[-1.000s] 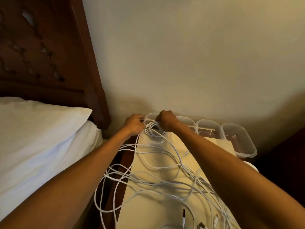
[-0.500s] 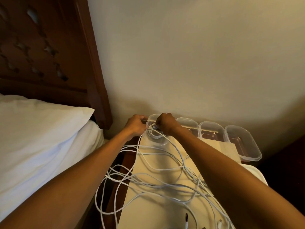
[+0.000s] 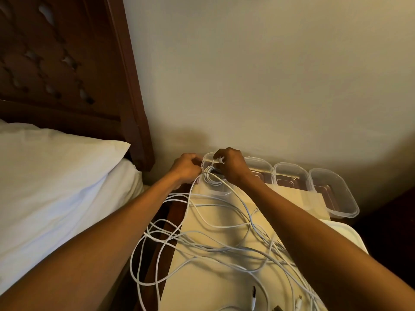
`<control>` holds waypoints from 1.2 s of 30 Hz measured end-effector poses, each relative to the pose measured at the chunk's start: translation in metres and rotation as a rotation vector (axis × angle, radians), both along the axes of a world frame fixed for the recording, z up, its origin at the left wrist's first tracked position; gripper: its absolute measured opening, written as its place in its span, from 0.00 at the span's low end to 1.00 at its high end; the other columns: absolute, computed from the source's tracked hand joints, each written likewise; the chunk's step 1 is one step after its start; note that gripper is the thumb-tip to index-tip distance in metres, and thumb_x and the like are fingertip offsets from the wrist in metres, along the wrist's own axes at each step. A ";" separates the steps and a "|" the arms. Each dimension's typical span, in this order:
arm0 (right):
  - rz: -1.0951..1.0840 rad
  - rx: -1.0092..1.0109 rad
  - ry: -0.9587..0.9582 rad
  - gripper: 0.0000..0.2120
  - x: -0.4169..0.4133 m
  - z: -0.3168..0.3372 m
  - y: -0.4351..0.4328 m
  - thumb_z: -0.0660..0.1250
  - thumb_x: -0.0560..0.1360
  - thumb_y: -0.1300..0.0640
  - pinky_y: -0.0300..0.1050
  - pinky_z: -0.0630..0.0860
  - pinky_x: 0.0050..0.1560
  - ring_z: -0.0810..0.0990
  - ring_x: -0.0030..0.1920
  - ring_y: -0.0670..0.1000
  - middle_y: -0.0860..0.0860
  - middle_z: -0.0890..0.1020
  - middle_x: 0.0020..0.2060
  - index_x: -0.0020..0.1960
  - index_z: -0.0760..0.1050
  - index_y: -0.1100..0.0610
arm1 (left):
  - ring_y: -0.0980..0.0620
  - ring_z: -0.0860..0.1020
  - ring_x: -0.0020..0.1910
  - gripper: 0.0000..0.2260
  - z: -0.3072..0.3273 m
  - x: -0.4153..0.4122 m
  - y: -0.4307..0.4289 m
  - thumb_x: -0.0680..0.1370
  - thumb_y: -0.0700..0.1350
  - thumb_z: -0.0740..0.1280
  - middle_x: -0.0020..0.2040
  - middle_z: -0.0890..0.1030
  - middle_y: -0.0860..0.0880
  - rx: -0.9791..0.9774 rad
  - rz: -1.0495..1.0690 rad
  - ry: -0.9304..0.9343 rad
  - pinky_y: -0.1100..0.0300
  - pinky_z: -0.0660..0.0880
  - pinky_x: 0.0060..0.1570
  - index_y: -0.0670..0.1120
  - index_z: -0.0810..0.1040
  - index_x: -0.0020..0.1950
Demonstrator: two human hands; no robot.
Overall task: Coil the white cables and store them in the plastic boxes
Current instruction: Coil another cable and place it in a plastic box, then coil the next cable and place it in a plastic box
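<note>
Reading from the left, past the white pillow [image 3: 56, 176] and the dark carved headboard [image 3: 56, 63], we judge the job barely begun. One coiled cable [image 3: 211, 178] sits low in the leftmost plastic box [image 3: 207, 154], and a strand of it runs out over the near rim. The second box [image 3: 261, 161], third box [image 3: 289, 164] and fourth box [image 3: 343, 214] show nothing white inside, though the wrist hides part of the second. Nearer us, the loose white cables [image 3: 226, 249] lie in a tangle across the cream tabletop [image 3: 197, 283], with loops hanging off its left edge, so most of the coiling is left to do.

Our left hand [image 3: 186, 169] is at the left wall of the leftmost box, fingers curled, just beside the coil. We cannot tell whether it grips the rim, the cable or nothing.

Our right hand [image 3: 233, 167] is over the same box, on the coil's right side. Its thumb and fingers pinch the cable's plug end [image 3: 218, 161], held just above the coil. So the coil lies between the two hands and slightly below the pinch.
</note>
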State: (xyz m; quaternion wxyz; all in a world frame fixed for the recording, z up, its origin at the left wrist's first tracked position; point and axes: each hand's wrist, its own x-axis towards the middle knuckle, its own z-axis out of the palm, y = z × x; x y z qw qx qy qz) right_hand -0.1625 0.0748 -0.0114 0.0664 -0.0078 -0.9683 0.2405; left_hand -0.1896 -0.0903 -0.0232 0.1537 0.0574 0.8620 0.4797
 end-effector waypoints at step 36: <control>0.101 -0.460 0.013 0.16 0.266 0.265 0.028 0.62 0.80 0.48 0.41 0.73 0.38 0.73 0.38 0.49 0.53 0.79 0.39 0.48 0.81 0.58 | 0.51 0.77 0.38 0.06 0.276 0.219 0.004 0.82 0.50 0.64 0.42 0.83 0.51 -0.264 -0.300 0.867 0.52 0.77 0.39 0.49 0.79 0.50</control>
